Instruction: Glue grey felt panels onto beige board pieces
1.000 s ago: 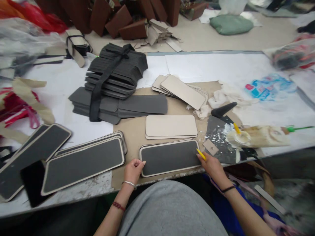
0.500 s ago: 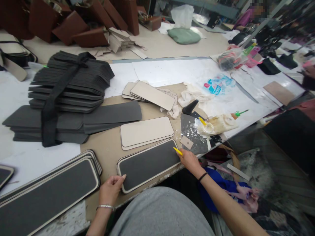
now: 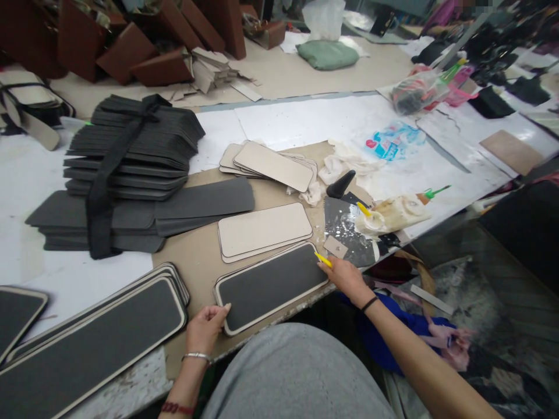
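Observation:
A dark grey rectangular panel with a cream border (image 3: pixel 271 288) lies at the table's front edge on a small stack of similar pieces. My left hand (image 3: pixel 207 327) pinches its lower left corner between thumb and fingers. At the panel's right end, my right hand (image 3: pixel 346 278) is closed on a yellow pointed tool (image 3: pixel 323 259), whose tip is over the upper right corner of the border. Just behind the panel lie cream panels (image 3: pixel 265 230). A glue-spotted grey sheet (image 3: pixel 345 224) is to the right, with a small beige piece (image 3: pixel 335 247) on it.
Long bordered panels (image 3: pixel 105 340) fill the front left. Behind them stands a tied bundle of dark grey sheets (image 3: pixel 135 151). A glue bottle (image 3: pixel 399 210) and a black tool (image 3: pixel 340 185) lie right. Brown boxes (image 3: pixel 168 64) stand at the back left.
The yellow tool's tip has moved a little up and right, to the panel's upper right corner. The whole view has shifted slightly; my left hand stays at the lower left corner.

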Tool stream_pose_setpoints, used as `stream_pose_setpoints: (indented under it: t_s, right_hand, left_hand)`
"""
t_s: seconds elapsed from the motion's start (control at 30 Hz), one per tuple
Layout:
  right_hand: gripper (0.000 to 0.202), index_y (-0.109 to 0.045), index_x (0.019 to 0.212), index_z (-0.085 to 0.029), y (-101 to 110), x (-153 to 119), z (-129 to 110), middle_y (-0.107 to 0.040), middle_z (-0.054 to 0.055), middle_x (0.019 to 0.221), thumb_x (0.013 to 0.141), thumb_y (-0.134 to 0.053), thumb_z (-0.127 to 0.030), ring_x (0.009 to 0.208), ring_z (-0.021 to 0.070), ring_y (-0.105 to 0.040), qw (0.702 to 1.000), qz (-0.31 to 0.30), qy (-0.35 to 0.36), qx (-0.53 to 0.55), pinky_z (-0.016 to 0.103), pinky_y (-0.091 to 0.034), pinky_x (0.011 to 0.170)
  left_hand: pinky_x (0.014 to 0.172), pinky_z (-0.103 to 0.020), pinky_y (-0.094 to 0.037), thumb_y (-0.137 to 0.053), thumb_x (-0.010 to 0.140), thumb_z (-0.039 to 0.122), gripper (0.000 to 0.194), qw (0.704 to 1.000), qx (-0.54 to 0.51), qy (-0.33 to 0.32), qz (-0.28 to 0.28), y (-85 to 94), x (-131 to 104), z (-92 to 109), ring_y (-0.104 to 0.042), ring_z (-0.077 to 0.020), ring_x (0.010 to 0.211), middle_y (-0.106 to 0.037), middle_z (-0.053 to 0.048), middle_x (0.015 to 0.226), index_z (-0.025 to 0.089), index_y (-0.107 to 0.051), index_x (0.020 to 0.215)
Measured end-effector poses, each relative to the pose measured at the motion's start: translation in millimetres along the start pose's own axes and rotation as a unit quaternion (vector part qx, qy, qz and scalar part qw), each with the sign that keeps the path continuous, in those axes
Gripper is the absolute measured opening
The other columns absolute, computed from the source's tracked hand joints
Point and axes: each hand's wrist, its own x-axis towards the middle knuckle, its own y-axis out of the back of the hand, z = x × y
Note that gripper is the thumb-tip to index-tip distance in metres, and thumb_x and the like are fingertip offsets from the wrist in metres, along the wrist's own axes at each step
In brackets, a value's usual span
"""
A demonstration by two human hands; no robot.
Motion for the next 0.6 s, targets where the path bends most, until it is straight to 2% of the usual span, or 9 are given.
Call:
stream_pose_setpoints:
  t_s: [0.2,0.27,0.4,0.6]
  right_hand:
    - [0.033,-0.06,0.095,-0.019,-5,0,11,-0.066,0.01,0.089,0.088,-0.035,-0.04,0.083,0.021,-0.062,0.998,0.034,0.018,0.052,0.025,-0.037,0.066]
    - [0.031,-0.061,0.092,-0.019,-9,1,11,-0.066,0.01,0.09,0.087,-0.037,-0.037,0.083,0.02,-0.061,0.997,0.034,0.027,0.065,0.024,-0.037,0.067]
    - [0.029,-0.061,0.088,-0.02,-19,5,14,-0.066,0.007,0.081,0.086,-0.039,-0.038,0.078,0.0186,-0.061,0.994,0.038,0.029,0.097,0.024,-0.037,0.067]
    - [0.022,-0.057,0.079,-0.019,-31,13,19,-0.062,0.002,0.068,0.078,-0.049,-0.04,0.065,0.0158,-0.056,0.988,0.06,0.024,0.143,0.024,-0.037,0.062]
  left_hand:
    - [0.047,-0.025,-0.037,-0.065,0.045,0.063,0.049,0.999,0.013,-0.029,0.002,0.9,1,-10,-0.044,-0.0112,0.045,-0.05,0.003,0.045,0.016,-0.052,0.053]
    - [0.05,-0.027,-0.038,-0.063,0.048,0.063,0.048,0.999,0.023,-0.044,0.023,1.2,-1,-11,-0.047,-0.0129,0.048,-0.053,0.002,0.048,0.017,-0.053,0.057]
    - [0.055,-0.03,-0.041,-0.058,0.05,0.063,0.048,0.992,0.067,-0.066,0.09,1.0,-4,-13,-0.053,-0.0169,0.052,-0.057,0.001,0.054,0.019,-0.054,0.067]
    - [0.055,-0.03,-0.04,-0.054,0.053,0.058,0.04,0.988,0.092,-0.085,0.087,-2.2,-6,-13,-0.053,-0.0173,0.051,-0.054,0.001,0.052,0.021,-0.05,0.066]
